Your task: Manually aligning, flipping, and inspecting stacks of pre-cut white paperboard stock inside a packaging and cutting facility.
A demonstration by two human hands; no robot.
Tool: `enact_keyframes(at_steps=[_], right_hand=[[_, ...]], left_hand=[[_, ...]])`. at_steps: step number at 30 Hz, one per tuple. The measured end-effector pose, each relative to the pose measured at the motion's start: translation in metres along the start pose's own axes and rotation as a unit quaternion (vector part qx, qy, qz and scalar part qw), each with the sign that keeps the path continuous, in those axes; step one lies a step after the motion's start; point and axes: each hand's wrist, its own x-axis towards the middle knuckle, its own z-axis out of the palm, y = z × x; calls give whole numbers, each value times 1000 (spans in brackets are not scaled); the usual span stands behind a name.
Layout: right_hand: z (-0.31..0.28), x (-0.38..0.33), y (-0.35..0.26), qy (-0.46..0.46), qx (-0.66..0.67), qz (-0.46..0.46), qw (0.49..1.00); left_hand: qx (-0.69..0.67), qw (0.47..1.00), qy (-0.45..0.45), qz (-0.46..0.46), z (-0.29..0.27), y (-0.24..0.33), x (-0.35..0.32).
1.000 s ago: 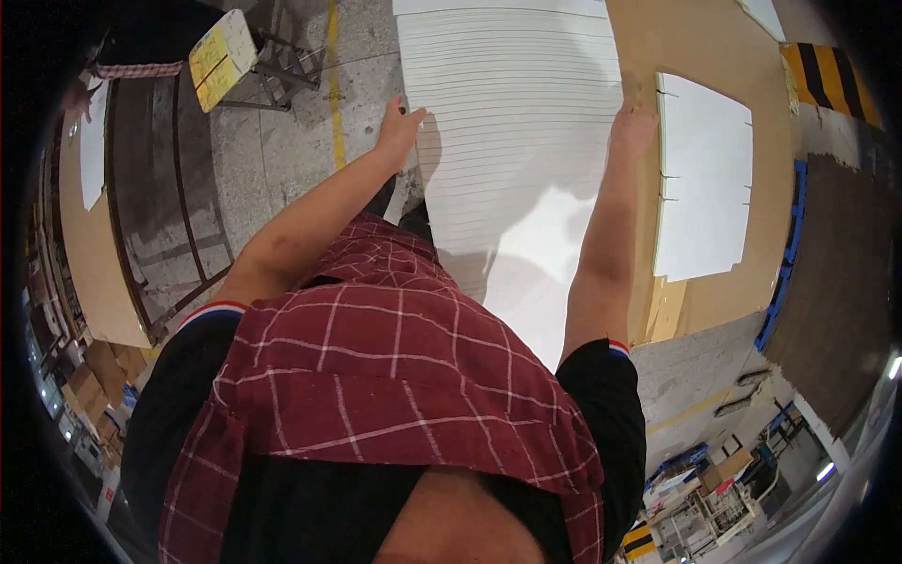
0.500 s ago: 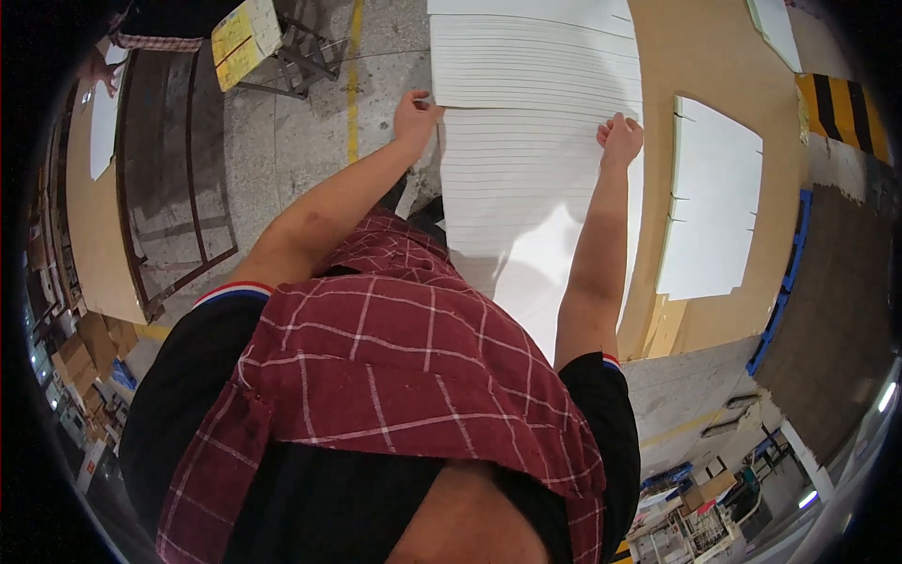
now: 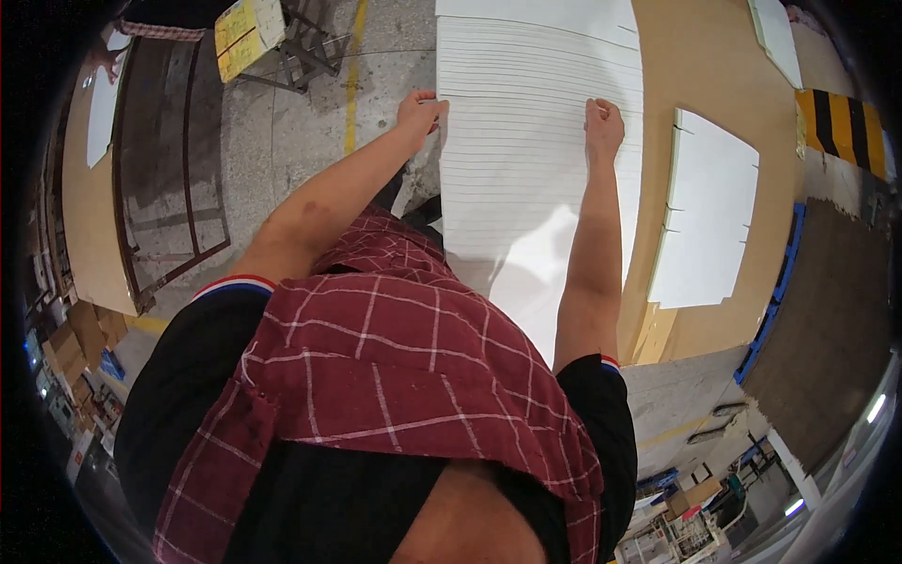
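Observation:
Beneath both my hands lies a long overlapping row of white sheets (image 3: 526, 169), their edges showing as many thin, nearly parallel lines. At its left border my left hand (image 3: 420, 117) is closed, thumb and fingers pinching the edge of a sheet. My right hand (image 3: 604, 130) is above the right half of the row, fingers curled together at a sheet's edge line; whether paper is between those fingertips is hidden. Shadows of my arms and head fall across the nearer sheets.
A smaller stack of notched white sheets (image 3: 707, 211) rests on the brown board (image 3: 700, 56) to the right. A yellow-topped stool (image 3: 249, 38) stands far left. Further left are a dark metal frame (image 3: 193, 169) and another person's hand (image 3: 105, 61). Blue pallet edges (image 3: 776, 291) show at right.
My right hand has moved left and slightly farther away over the sheets. My left hand stays at the left border; the gap under the sheet edge beside it has closed.

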Motion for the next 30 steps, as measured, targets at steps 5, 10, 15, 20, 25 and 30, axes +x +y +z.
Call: enact_keyframes(at_steps=[5, 10, 15, 20, 25, 30], right_hand=[[4, -3, 2, -53, 68, 40, 995], [7, 0, 5, -44, 120, 66, 990], [20, -20, -14, -73, 110, 148, 980], [65, -71, -42, -280, 449, 340, 778], [106, -73, -49, -85, 566, 273, 773], [120, -70, -62, -6, 271, 313, 910]], left_hand=[[-38, 998, -37, -23, 0, 3, 4], [-2, 997, -76, -20, -3, 6, 10], [111, 987, -1, 114, 6, 3, 11], [69, 980, -149, 116, 2, 28, 6], [-41, 951, -294, -83, -2, 45, 12], [76, 966, -245, 1, -1, 27, 37]])
